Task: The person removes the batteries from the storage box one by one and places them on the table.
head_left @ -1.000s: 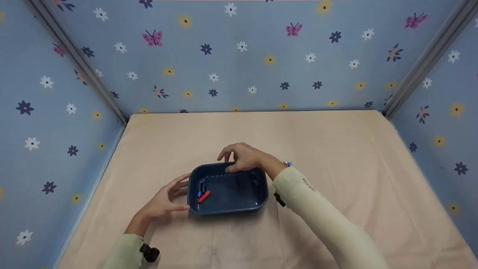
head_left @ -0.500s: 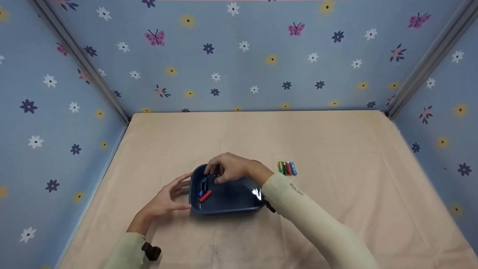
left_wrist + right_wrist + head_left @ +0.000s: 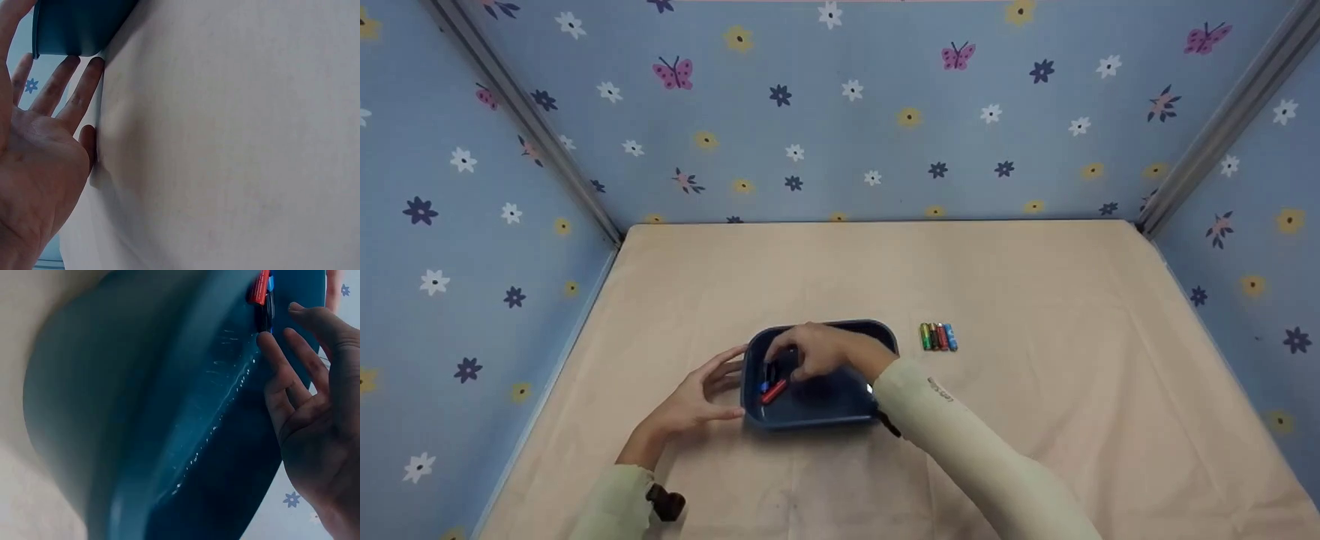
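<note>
Moved deeper into blue tray (image 3: pixel 817 409): right hand (image 3: pixel 817 351), fingers relaxed near batteries (image 3: pixel 769 384); left hand (image 3: pixel 696 401) spread against tray's side.

Three cameras: one high on the head, two very close at the wrists.

From the head I look forward and down on the whole table (image 3: pixel 1035 420) and its flowered walls. My left wrist view lies low beside the left hand (image 3: pixel 34 163), facing the blue tray (image 3: pixel 79 25) from outside; my right wrist view looks into the same tray beside the right hand (image 3: pixel 315 422). All three share this tray.
</note>
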`<action>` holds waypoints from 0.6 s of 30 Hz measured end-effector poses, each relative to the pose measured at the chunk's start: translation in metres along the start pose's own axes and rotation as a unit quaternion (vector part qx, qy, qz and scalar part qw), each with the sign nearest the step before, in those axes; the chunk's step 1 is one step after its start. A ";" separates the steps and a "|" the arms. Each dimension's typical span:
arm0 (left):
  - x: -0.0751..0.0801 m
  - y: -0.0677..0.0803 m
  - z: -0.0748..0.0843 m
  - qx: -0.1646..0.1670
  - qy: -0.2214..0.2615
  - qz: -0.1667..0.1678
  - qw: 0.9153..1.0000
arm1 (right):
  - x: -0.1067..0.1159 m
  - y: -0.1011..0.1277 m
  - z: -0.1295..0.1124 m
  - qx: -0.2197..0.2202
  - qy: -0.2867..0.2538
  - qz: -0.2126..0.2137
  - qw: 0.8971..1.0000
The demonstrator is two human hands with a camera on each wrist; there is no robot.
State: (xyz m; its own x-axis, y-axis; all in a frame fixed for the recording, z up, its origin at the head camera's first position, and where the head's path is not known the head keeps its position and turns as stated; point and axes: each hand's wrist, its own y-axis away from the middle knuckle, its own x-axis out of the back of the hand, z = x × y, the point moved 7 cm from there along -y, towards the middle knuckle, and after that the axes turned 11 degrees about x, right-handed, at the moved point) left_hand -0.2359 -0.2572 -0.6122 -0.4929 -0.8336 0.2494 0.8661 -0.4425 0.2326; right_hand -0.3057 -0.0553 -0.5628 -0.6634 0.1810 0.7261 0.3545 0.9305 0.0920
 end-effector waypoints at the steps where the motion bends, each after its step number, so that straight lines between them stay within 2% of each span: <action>1: 0.000 0.000 0.000 0.001 -0.002 0.000 1.000 | -0.001 -0.001 0.001 0.000 0.001 0.000 1.000; 9: 0.001 0.000 -0.002 0.017 -0.016 0.009 1.000 | -0.009 -0.002 0.005 -0.023 0.007 -0.017 1.000; 18: 0.000 0.001 0.000 0.026 -0.027 0.013 0.999 | -0.007 -0.002 0.001 -0.023 0.056 -0.038 0.997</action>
State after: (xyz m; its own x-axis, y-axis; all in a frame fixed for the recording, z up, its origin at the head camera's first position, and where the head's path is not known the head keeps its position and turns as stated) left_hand -0.2354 -0.2580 -0.6120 -0.4756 -0.8248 0.3059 0.8736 -0.4021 0.2741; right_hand -0.3023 -0.0587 -0.5691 -0.6123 0.0709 0.7874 0.3380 0.9238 0.1797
